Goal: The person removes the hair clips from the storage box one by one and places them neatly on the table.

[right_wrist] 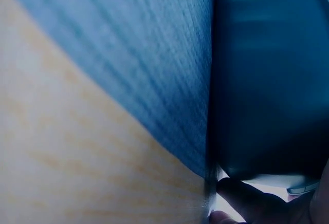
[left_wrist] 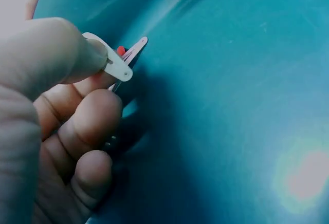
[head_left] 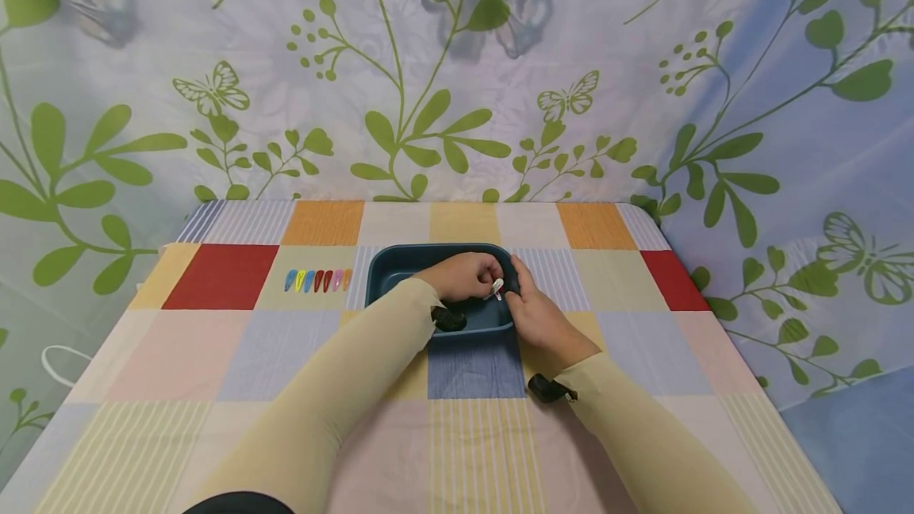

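Observation:
A white snap hair clip (left_wrist: 117, 70) is pinched between the thumb and fingers of my left hand (head_left: 462, 276), inside the right part of a dark blue tray (head_left: 428, 333). Just behind it, in the left wrist view, are a pale pink hair clip (left_wrist: 136, 50) and a bit of red (left_wrist: 121, 51); whether the fingers touch these I cannot tell. My right hand (head_left: 543, 320) grips the tray's right side near the corner. In the right wrist view, dark fingers (right_wrist: 252, 198) show at the tray's end, partly cut off by the frame.
Left of the tray, several hair clips (head_left: 317, 281) in blue, yellow, red, pink and orange lie in a row on the patchwork tablecloth (head_left: 286, 355). A leaf-patterned curtain (head_left: 428, 62) hangs behind the table. A white cable loop (head_left: 53, 363) is at the left edge.

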Available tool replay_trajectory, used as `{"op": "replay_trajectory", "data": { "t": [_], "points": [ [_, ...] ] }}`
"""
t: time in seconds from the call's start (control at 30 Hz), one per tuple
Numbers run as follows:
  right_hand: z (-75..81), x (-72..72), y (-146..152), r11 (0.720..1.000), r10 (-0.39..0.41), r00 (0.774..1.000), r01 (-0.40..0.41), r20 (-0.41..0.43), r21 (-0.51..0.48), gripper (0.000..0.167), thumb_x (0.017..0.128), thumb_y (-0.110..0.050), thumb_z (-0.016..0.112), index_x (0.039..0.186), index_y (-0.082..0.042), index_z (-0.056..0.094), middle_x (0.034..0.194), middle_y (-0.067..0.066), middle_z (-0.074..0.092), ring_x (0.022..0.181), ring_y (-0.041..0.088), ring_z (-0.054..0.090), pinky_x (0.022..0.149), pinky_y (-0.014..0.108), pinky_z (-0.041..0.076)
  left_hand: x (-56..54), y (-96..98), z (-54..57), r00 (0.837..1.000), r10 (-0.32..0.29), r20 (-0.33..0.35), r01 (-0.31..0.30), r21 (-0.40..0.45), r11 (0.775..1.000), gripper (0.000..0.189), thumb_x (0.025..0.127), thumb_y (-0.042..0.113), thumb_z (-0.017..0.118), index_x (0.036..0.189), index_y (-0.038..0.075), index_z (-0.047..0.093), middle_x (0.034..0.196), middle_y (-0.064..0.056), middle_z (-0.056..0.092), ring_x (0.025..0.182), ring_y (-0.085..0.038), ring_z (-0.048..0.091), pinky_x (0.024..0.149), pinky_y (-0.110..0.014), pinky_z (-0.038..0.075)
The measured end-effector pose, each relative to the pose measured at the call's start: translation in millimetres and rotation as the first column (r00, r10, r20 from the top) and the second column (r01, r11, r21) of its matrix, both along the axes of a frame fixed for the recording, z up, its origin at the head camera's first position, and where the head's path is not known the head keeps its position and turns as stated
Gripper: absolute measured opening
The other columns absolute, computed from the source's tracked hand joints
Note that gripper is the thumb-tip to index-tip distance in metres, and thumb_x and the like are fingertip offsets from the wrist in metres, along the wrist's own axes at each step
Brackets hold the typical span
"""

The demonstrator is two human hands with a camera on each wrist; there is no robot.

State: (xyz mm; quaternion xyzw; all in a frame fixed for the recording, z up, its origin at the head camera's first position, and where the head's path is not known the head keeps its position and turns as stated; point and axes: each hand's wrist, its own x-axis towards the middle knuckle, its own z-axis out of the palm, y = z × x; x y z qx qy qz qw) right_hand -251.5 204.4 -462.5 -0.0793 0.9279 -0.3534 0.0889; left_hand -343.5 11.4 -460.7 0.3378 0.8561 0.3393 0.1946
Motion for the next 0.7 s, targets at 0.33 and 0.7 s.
{"op": "replay_trajectory", "data": {
  "t": [0.33, 0.7],
  "points": [
    [2.5, 0.3, -2.6, 1.0, 0.001, 1.0, -0.001, 0.009, 0.006, 0.068, 0.111, -0.024, 0.034, 0.169, -0.012, 0.001, 0.163, 0.032, 0.037, 0.145, 0.048, 0.048, 0.117, 0.063, 0.039, -1.8, -2.3, 4.0, 0.999, 0.013, 0.046, -0.019, 0.138, 0.99, 0.019, 0.098, 0.004, 0.064, 0.114, 0.013, 0.064, 0.081, 0.001, 0.065, 0.065, -0.012, 0.054, 0.063, -0.025, 0.044],
    [2.2, 0.0, -4.3, 1.0, -0.023, 1.0, 0.023, -0.005, 0.004, 0.068, 0.11, -0.021, 0.036, 0.17, -0.014, 0.004, 0.158, 0.035, 0.043, 0.143, 0.049, 0.049, 0.117, 0.064, 0.039, 3.3, -18.6, 37.6, 0.998, 0.053, -0.034, -0.045, 0.2, 0.979, 0.017, 0.1, 0.006, 0.063, 0.116, 0.012, 0.064, 0.089, -0.004, 0.069, 0.075, -0.015, 0.059, 0.069, -0.026, 0.046]
  ]
}}
